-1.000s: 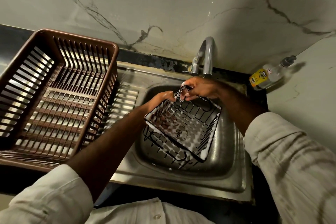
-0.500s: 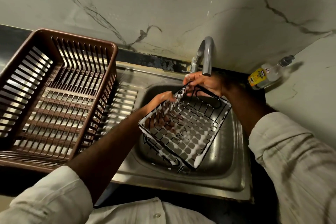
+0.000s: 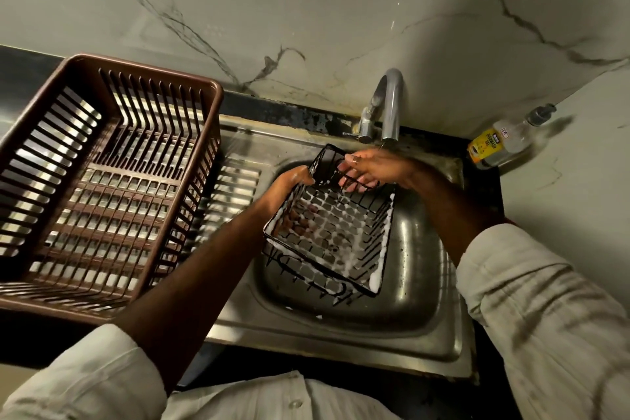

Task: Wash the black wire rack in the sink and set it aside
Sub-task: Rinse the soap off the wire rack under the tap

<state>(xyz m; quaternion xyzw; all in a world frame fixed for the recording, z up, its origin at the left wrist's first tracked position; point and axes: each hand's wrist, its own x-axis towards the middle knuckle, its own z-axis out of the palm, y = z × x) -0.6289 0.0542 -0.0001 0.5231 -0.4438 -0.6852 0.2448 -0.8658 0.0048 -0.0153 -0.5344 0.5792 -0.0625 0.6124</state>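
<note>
A person in pale long sleeves stands at a steel sink (image 3: 429,286), seen from above over their own arms. Both hands hold a black wire rack (image 3: 330,232) above the basin, just beneath the curved metal tap (image 3: 390,102). The rack is a shallow rectangular basket of grid wire. It is tilted, with its far end raised towards the tap and its near end dipping into the basin. White soap foam clings along its rims and across the mesh floor.

The left hand (image 3: 289,182) is curled around the rack's left rim near the far corner, gripping it. The right hand (image 3: 366,169) reaches in from the right to the rack's far end wall. Its fingers lie fairly straight among the wires there, with the thumb on top. I cannot tell whether they clasp the wire or only rest against it.

To the left, a large brown slatted plastic basket (image 3: 102,181) sits on the sink's ribbed draining board. At the back right corner of the dark counter (image 3: 491,194), a clear bottle (image 3: 501,143) with a yellow label leans against the pale veined marble wall.
</note>
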